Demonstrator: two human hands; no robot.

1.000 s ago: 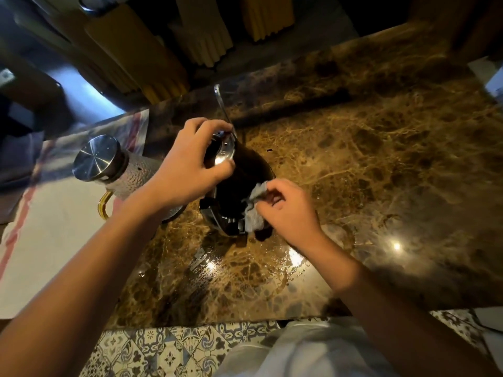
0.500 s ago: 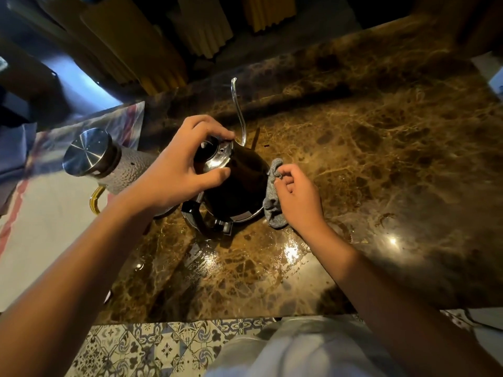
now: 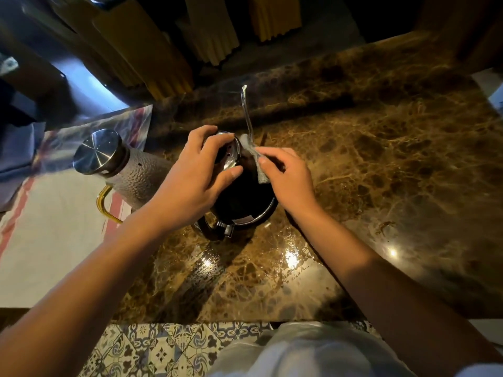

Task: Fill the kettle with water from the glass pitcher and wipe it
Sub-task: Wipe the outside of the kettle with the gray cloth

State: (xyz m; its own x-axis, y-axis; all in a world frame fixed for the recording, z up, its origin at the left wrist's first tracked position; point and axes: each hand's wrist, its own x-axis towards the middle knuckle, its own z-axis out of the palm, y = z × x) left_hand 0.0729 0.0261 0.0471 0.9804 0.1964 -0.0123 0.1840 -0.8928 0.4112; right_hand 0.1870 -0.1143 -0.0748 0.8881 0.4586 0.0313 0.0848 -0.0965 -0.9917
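A brown marble counter (image 3: 381, 164) fills most of the frame, with a white cloth with red stripes (image 3: 40, 240) laid over its left part. At centre stands the dark kettle (image 3: 242, 202), its thin spout (image 3: 246, 112) reaching toward the top of the frame. Left of the kettle, on the striped cloth, stands the glass pitcher (image 3: 136, 175) with a steel lid (image 3: 96, 152) and an amber handle. The left hand (image 3: 190, 183) grasps the kettle's lid from above, fingers curled round it. The right hand (image 3: 288, 180) pinches a small grey rag (image 3: 255, 161) against the kettle's upper side near the spout base. No brand, label or writing can be read.
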